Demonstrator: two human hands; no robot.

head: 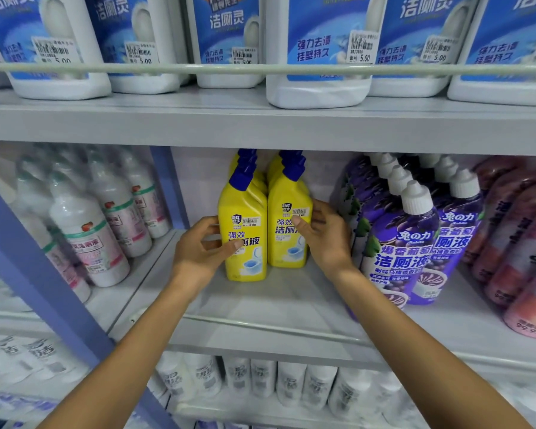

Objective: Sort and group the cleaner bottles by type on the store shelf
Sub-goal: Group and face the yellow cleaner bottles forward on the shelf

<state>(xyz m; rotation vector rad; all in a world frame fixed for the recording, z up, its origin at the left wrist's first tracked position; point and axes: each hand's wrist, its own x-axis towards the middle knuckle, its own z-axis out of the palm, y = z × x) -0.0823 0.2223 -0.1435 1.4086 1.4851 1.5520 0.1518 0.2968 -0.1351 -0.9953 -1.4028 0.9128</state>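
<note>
The left bottle and the right bottle, both yellow, are standing straight up and touching on the shelf, with the left one sitting a bit nearer the front. The left hand is closing its grip round the left bottle from the left. The right hand is closing its grip round the right bottle from the right, so each bottle is lying just inside its own hand.

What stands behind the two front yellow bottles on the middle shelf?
More yellow bottles with blue caps, in two rows running back. The front bottles cover most of their bodies, so their number cannot be told.
</note>
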